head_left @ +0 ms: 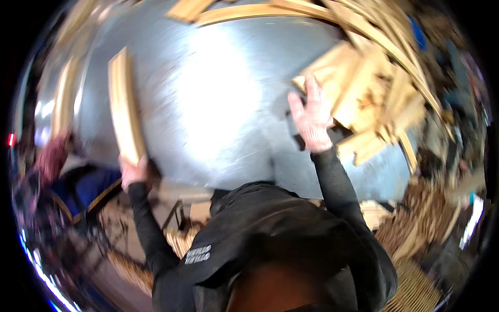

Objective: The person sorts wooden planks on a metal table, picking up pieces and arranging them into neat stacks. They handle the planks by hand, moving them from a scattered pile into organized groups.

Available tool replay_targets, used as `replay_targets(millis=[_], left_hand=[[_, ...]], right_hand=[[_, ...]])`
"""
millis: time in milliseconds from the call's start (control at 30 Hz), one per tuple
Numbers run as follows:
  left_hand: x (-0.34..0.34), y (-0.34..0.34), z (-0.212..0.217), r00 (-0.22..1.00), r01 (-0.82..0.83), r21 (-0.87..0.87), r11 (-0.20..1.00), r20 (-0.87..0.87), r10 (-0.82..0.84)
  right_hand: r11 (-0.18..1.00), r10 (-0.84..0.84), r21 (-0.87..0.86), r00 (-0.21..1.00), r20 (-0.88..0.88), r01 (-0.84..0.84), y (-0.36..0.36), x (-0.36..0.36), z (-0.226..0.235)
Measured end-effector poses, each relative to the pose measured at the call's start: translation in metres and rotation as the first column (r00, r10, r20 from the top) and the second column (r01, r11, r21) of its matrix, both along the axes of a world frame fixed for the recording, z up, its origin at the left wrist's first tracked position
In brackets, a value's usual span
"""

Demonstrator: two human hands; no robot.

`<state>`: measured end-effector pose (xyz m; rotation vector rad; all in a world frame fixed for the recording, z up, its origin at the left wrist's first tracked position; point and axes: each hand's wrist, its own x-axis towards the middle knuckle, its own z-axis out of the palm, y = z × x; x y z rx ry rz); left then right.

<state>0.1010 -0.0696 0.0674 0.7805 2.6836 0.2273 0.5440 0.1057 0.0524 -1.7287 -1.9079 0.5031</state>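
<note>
- Blur smears the whole view, so edges and small details are hard to read
- Left hand (133, 171) sits at about 8 o'clock, clenched around the near end of a long pale wooden strip (125, 106); the fingers wrap under the wood and cannot be seen singly
- The wooden strip lies on the grey metal table (218, 104) and runs away from the hand toward 11 o'clock, its far end soft with motion blur
- Right hand (312, 117) is at about 2 o'clock, fingers spread and open, palm down over the near edge of a pile of wooden offcuts (374, 93); whether the palm presses the wood or a dark piece (300, 140) just beneath the wrist cannot be told
- The pile reaches toward 1 o'clock, its pieces overlapping so that single blocks are hard to separate
- A second curved strip (260, 11) crosses the table's far side at 12 o'clock, partly cut off by the picture's rim
- Another pale strip (63, 93) lies at 9 o'clock, heavily blurred
- Black sleeves and the person's dark jacket (270, 234) fill 6 o'clock and hide the table's near edge
- A reddish shape (52, 156) at 9 o'clock, beside the table, is too smeared to identify
</note>
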Motion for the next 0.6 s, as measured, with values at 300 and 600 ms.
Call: replay_targets(millis=[300, 600], left_hand=[[0.035, 0.06, -0.095, 0.902, 0.428, 0.42, 0.8, -0.254, -0.35], [0.286, 0.166, -0.056, -0.687, 0.035, -0.058, 0.998, 0.724, 0.066]], right_hand=[[0.628, -0.731, -0.115, 0.634, 0.253, 0.77, 0.082, 0.145, -0.033], [0.805, 0.272, -0.451, 0.915, -0.298, -0.386, -0.012, 0.075, 0.067]])
